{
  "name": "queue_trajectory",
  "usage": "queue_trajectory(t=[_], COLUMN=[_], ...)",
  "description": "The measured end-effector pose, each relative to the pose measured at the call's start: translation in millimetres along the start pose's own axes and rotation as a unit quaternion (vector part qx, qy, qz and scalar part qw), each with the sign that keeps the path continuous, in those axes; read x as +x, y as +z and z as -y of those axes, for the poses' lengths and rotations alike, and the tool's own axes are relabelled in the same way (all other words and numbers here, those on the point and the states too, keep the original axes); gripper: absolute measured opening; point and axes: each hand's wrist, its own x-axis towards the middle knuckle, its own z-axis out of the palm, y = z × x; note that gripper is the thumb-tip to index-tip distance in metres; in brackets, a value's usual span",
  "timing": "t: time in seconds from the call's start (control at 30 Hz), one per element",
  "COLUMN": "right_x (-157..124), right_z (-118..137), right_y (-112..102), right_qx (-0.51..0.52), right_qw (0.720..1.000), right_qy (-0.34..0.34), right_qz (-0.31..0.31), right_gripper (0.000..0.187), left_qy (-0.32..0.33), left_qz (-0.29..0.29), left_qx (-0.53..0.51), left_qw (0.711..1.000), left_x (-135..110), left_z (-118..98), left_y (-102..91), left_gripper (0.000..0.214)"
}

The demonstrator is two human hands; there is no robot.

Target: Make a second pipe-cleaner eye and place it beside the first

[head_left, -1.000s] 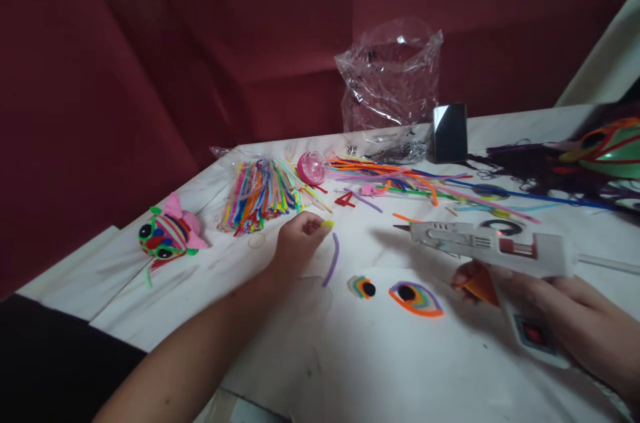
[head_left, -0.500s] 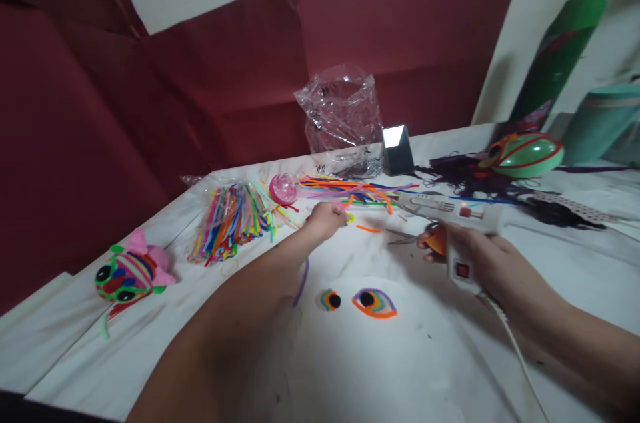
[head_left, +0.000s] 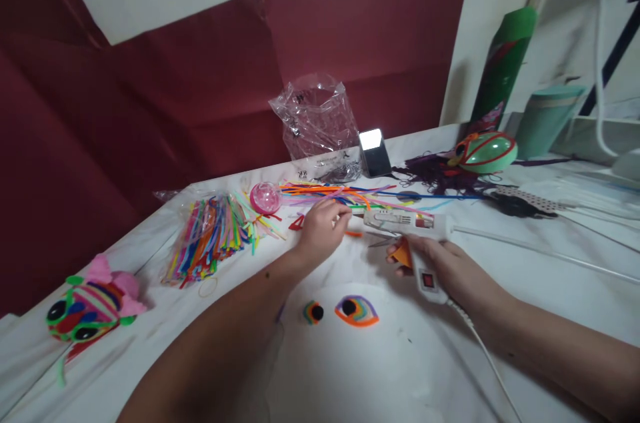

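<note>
My right hand is wrapped round the grip of a white hot glue gun with an orange trigger. The gun's nozzle points left. Close to its tip, my left hand is pinched closed, and what its fingers hold is too small to make out. Below the gun shows a pointed metal blade, and I cannot tell whether it is held or lying down. A short orange pipe cleaner lies under my left fingers. Nearer me are two pipe-cleaner eyes with black centres, one smaller than the other.
A bundle of coloured pipe cleaners lies left, beside a pink round container and loose pipe cleaners. A colourful fish-like craft sits far left. Behind stand a clear plastic bag and a phone-like device; a green balloon lies right.
My left hand and the glue gun's nozzle have come closer together. The view has turned right, so the things on the table appear further left.
</note>
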Motion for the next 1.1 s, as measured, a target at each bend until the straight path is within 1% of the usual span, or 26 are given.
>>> queue_trajectory(t=[0.07, 0.1, 0.13, 0.17, 0.27, 0.4, 0.47, 0.5, 0.57, 0.63, 0.7, 0.77, 0.87, 0.97, 1.03, 1.1], right_x=[0, 0, 0, 0, -1, -8, -13, -16, -20, -22, -21, -18, -13, -10, -10, -12], right_z=[-2, -4, -5, -7, -7, -2, 1, 3, 6, 7, 6, 2, -6, -14, -18, -20], right_y=[1, 2, 3, 3, 4, 4, 4, 4, 5, 6, 6, 5, 2, -1, -2, -2], right_qx=[0.013, 0.023, 0.031, 0.034, 0.026, 0.005, -0.016, -0.031, -0.066, -0.093, -0.103, -0.111, -0.151, -0.176, -0.174, -0.176], right_qw=[0.999, 0.998, 0.997, 0.997, 0.997, 0.990, 0.987, 0.987, 0.987, 0.989, 0.990, 0.989, 0.983, 0.975, 0.972, 0.970], right_qy=[-0.026, -0.040, -0.048, -0.052, -0.053, -0.087, -0.101, -0.107, -0.105, -0.087, -0.075, -0.076, -0.091, -0.131, -0.157, -0.164], right_qz=[0.024, 0.037, 0.046, 0.049, 0.058, 0.109, 0.121, 0.119, 0.102, 0.079, 0.067, 0.061, 0.045, 0.035, 0.035, 0.033], right_gripper=[0.043, 0.042, 0.041, 0.041, 0.042, 0.040, 0.041, 0.043, 0.046, 0.049, 0.050, 0.051, 0.049, 0.044, 0.040, 0.037], left_qy=[0.144, 0.195, 0.226, 0.244, 0.266, 0.290, 0.294, 0.296, 0.298, 0.291, 0.272, 0.240, 0.176, 0.149, 0.143, 0.128], left_qz=[-0.016, -0.021, -0.022, -0.020, -0.014, 0.014, 0.024, 0.020, -0.003, -0.037, -0.067, -0.078, -0.053, -0.006, 0.020, 0.029], left_qx=[0.009, 0.022, 0.039, 0.059, 0.097, 0.080, 0.068, 0.061, 0.046, 0.036, 0.035, 0.044, 0.085, 0.116, 0.089, 0.027], left_qw=[0.989, 0.980, 0.973, 0.968, 0.959, 0.954, 0.953, 0.953, 0.953, 0.955, 0.959, 0.967, 0.979, 0.982, 0.986, 0.991], left_x=[-9, -12, -15, -17, -17, -15, -16, -18, -20, -22, -23, -22, -22, -25, -26, -28], left_z=[-15, -21, -25, -29, -33, -30, -29, -28, -27, -26, -25, -22, -18, -16, -17, -18], left_y=[1.7, 3.2, 4.7, 5.9, 6.9, 1.1, -3.8, -6.7, -13.8, -23.0, -33.8, -44.3, -55.5, -59.6, -60.5, -61.4], left_gripper=[0.013, 0.013, 0.013, 0.013, 0.014, 0.020, 0.020, 0.019, 0.015, 0.012, 0.010, 0.013, 0.017, 0.023, 0.026, 0.023])
